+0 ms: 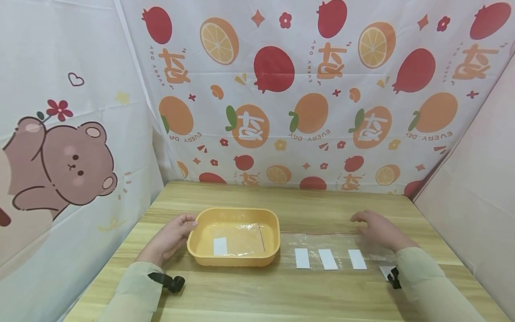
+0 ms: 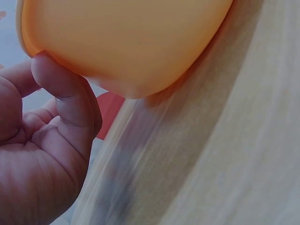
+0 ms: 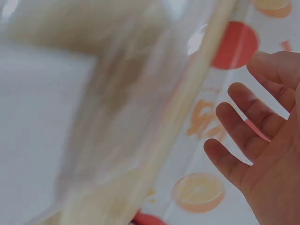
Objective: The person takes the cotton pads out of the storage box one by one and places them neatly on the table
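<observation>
My left hand (image 1: 174,235) pinches the left rim of a yellow plastic basin (image 1: 233,260) on the table. In the left wrist view, the curled fingers (image 2: 61,93) meet the basin's edge (image 2: 140,42). Inside the basin lies a clear zip bag (image 1: 245,239) with a white label (image 1: 220,246). Over the right part of a row of similar clear bags (image 1: 287,241) is my right hand (image 1: 380,230), its fingers spread and holding nothing in the right wrist view. White labels (image 1: 302,258) show on the bags; the right forearm partly covers the rightmost one.
The wood-grain table (image 1: 257,295) carries everything. A white curtain with fruit prints (image 1: 273,69) hangs behind its far edge. Another curtain with a bear print (image 1: 76,165) borders the left side, and a plain pale one (image 1: 474,179) the right.
</observation>
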`<state>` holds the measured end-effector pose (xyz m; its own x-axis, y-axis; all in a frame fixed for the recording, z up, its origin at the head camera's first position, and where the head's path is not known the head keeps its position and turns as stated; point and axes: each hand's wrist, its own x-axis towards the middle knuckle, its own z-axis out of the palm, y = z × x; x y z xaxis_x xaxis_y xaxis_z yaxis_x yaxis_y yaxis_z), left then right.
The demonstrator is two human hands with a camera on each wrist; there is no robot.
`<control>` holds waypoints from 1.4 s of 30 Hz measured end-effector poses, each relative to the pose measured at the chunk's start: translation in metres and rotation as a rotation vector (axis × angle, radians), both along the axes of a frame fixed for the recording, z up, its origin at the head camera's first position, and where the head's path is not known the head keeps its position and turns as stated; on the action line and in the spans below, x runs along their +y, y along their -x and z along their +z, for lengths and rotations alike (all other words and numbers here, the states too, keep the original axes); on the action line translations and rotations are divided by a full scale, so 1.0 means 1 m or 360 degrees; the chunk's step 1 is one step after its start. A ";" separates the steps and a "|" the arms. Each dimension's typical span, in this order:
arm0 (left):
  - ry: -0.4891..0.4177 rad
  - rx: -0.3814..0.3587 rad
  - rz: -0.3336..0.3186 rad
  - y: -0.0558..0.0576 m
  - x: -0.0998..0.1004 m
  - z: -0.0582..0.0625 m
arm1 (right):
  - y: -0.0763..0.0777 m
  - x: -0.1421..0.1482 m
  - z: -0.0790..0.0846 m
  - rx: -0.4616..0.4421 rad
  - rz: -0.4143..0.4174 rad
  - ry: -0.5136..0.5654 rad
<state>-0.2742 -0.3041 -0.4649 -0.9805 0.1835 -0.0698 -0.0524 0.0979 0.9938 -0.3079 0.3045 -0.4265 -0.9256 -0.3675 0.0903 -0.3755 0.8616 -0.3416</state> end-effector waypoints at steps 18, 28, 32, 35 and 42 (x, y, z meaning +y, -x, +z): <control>0.0023 -0.0004 -0.0010 0.001 -0.003 0.000 | -0.021 -0.115 0.041 -0.0303 0.0263 0.0516; 0.0035 -0.0013 -0.0003 0.000 0.000 0.003 | -0.032 -0.186 0.042 -0.0673 0.0375 0.0957; 0.0034 0.0010 -0.0022 0.001 0.000 0.002 | -0.034 -0.211 0.037 -0.0751 0.0407 0.1049; 0.0034 0.0008 -0.0027 0.001 0.000 0.001 | -0.033 -0.228 0.031 -0.0850 0.0398 0.1160; 0.0040 -0.0017 -0.0001 0.003 0.000 0.000 | -0.029 -0.269 0.012 -0.0894 0.0135 0.1310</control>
<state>-0.2770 -0.3038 -0.4650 -0.9796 0.1822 -0.0846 -0.0627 0.1232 0.9904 -0.2784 0.0355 -0.4141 -0.8858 -0.4540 -0.0959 -0.0259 0.2548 -0.9667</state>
